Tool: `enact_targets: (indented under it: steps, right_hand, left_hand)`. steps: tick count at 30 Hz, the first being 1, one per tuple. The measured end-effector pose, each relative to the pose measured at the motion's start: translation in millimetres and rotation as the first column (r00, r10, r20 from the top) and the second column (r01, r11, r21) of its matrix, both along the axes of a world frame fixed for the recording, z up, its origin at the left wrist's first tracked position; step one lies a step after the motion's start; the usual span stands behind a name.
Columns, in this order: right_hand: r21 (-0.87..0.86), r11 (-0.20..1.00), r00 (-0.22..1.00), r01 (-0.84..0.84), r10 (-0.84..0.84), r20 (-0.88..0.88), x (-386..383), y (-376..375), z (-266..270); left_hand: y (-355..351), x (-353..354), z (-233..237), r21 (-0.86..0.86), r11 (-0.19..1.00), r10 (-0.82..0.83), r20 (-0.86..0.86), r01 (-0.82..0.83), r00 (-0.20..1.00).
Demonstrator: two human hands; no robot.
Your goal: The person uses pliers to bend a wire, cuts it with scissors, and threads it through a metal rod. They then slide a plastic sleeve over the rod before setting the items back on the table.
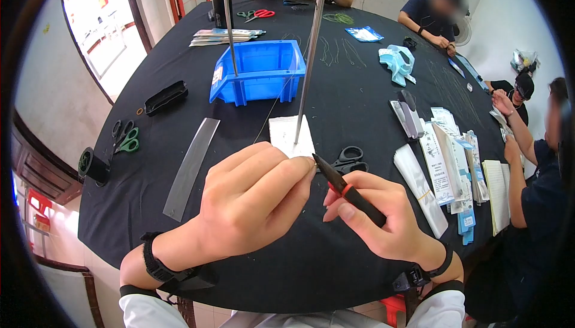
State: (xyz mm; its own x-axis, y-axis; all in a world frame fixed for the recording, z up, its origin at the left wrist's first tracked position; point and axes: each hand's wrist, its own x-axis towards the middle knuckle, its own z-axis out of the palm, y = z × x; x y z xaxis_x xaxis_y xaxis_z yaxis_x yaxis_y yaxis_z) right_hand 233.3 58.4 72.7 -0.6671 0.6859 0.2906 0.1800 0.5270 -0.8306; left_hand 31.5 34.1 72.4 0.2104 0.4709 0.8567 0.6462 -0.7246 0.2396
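Pointed tool, black with red bands: held in the right hand, fingers and thumb closed around its body, its dark tip at the fingertips of the left hand. Left hand: thumb and fingers pinched together; anything between them too small to tell. Both above the black-clothed tabletop.

White square: just beyond the left hand, foot of a slanting metal rod over it. Black-handled scissors: near the tool tip, partly hidden. Clear strip: left of the left hand. Blue bin: beyond the white square; second metal rod in front of its far wall.

Left side: green-handled scissors, black open case, black spool.
Right side: stapler, clear sleeves banded together, printed packets, lined notebook.
Far side: red-handled scissors, light-blue mask, other people around the edge.
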Motion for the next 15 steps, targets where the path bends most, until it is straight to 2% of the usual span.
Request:
enact_targets:
  steps: [2, 5, 11, 15]
  right_hand:
    - [-0.086, 0.996, 1.000, -0.027, 0.028, 0.010, 1.3, 0.9, 1.1]
    - [-0.225, 0.966, 0.984, -0.128, 0.095, -0.149, 0.8, 2.6, -4.0]
    - [-0.474, 0.867, 0.986, -0.155, 0.103, -0.134, 3.2, 1.0, 1.4]
    - [-0.508, 0.842, 0.980, -0.182, 0.116, -0.159, 3.8, 1.0, -0.1]
  left_hand:
    - [-0.3, 0.0, 0.0, -0.005, 1.000, -0.004, -0.006, 0.004, 1.000]
    - [-0.9, 0.2, 0.6, -0.010, 1.000, -0.009, -0.023, 0.009, 1.000]
    - [-1.0, 1.4, -0.8, -0.030, 0.999, -0.014, -0.001, 0.014, 1.000]
    - [-0.5, 1.6, -1.3, -0.027, 1.000, -0.013, -0.007, 0.013, 1.000]
